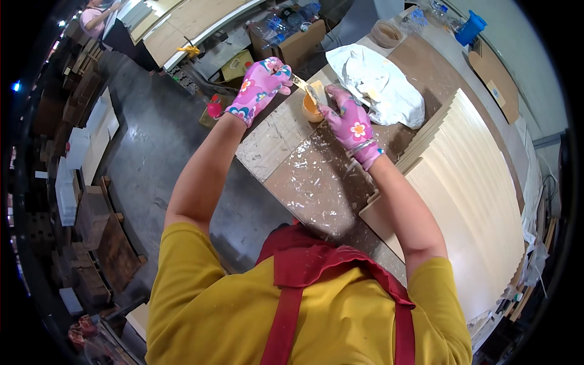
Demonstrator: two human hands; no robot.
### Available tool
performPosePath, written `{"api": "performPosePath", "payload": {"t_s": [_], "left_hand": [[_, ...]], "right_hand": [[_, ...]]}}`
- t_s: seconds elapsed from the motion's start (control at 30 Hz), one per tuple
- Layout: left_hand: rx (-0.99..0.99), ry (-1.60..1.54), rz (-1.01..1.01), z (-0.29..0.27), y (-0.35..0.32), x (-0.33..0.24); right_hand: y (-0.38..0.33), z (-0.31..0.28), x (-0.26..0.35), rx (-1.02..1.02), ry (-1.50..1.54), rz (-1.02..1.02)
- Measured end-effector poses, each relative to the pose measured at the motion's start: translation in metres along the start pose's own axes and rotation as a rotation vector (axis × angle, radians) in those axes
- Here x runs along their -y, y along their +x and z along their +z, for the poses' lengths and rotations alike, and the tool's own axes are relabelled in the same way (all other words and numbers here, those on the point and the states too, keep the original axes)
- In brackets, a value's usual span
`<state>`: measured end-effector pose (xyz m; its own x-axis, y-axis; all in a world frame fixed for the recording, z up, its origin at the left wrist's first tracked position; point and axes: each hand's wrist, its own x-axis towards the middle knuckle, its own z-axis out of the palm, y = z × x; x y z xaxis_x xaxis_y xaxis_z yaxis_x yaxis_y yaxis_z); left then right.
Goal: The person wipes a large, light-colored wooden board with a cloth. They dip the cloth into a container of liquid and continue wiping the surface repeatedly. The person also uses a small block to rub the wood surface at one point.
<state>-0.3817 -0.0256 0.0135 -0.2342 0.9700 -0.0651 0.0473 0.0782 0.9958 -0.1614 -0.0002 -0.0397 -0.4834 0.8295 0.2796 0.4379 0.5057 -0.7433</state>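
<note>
Both my hands wear pink flowered gloves. My left hand (260,88) is closed round the handle of a putty knife (299,81), whose blade end reaches to the mouth of a small orange cup (312,109). My right hand (351,125) grips that cup from its right side, over the worktable (304,188) spattered with white. Pale paste shows about the cup's rim and the blade; how full the cup is, I cannot tell. Just beyond my right hand lies a crumpled white cloth or bag (380,85).
Thin pale wooden boards (465,201) lie in a fanned stack at right. At the back stand a round tub (387,34), a blue container (470,28) and a cardboard box of plastic bottles (292,36). A person (97,21) stands far left, beside another bench (188,30).
</note>
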Motion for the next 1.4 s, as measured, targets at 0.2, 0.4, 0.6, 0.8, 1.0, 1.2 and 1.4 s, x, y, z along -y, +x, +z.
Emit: {"api": "performPosePath", "payload": {"t_s": [0.2,0.4,0.6,0.8,1.0,1.2,1.4], "left_hand": [[0.035,-0.056,-0.005,-0.012,0.002,0.006],[0.012,-0.062,0.014,-0.005,-0.004,0.006],[-0.102,-0.094,-0.125,-0.009,-0.014,0.009],[-0.094,-0.354,-0.171,-0.019,-0.023,0.046],[0.047,-0.614,-0.163,-0.008,-0.044,0.065],[-0.168,-0.567,-0.161,0.013,-0.05,0.073],[-0.156,-0.657,-0.192,0.035,-0.066,0.068]], "right_hand": [[0.007,-0.001,-0.006,0.037,-0.132,0.004],[0.005,0.0,0.003,0.059,-0.005,0.056],[0.0,-0.021,0.0,0.267,0.797,0.662],[-0.01,-0.012,0.001,0.207,1.264,0.831],[-0.018,-0.004,-0.007,0.221,1.507,0.79],[-0.024,-0.001,-0.009,0.209,1.566,0.76],[-0.022,0.002,-0.014,0.135,1.622,0.777]]}}
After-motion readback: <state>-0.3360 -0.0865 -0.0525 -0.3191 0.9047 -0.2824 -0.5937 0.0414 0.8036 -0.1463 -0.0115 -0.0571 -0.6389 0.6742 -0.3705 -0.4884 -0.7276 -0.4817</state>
